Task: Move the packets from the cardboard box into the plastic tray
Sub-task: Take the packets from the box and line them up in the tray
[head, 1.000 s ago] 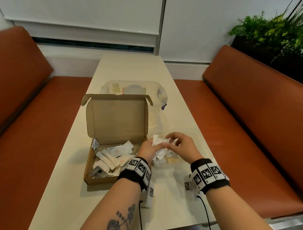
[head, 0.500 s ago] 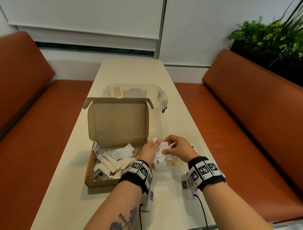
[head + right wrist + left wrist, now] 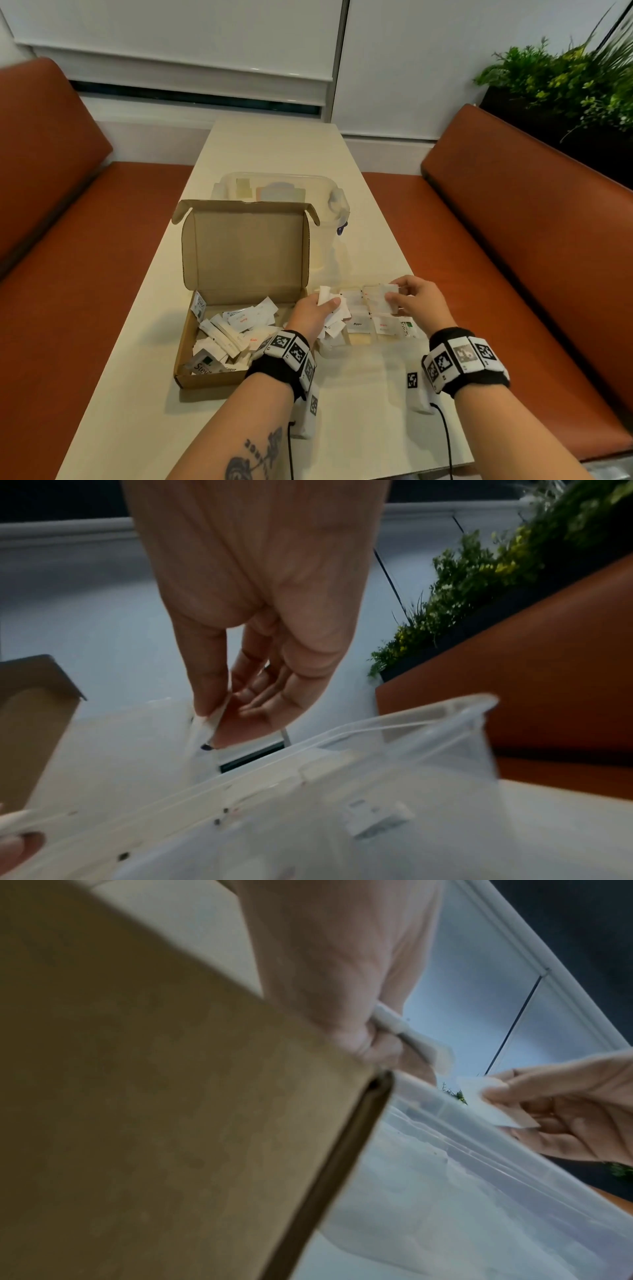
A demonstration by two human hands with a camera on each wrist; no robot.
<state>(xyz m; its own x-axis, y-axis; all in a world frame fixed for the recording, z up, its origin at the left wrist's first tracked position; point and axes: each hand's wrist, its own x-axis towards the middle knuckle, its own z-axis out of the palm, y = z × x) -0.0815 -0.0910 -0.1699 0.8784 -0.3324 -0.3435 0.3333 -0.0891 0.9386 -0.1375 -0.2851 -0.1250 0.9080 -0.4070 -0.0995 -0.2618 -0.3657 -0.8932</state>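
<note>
An open cardboard box [image 3: 186,329] lies at the table's left with several white packets [image 3: 236,320] inside. Right of it sits a clear plastic tray [image 3: 356,347] with packets laid in its compartments. My left hand [image 3: 317,310] hovers over the tray's left end and grips a bunch of white packets [image 3: 325,296], seen also in the left wrist view as packets [image 3: 407,1034]. My right hand [image 3: 416,303] is over the tray's middle and pinches one white packet [image 3: 390,298] between thumb and fingers, the same packet [image 3: 209,723] in the right wrist view.
A clear lidded container [image 3: 284,192] stands behind the box's raised lid [image 3: 246,246]. Orange bench seats [image 3: 513,260] flank the narrow cream table [image 3: 274,144]. Green plants [image 3: 565,78] sit at the back right. Cables hang from both wrists.
My right hand has pulled one packet away from the bunch in my left hand and moved right over the tray. The left hand stayed near the tray's left end.
</note>
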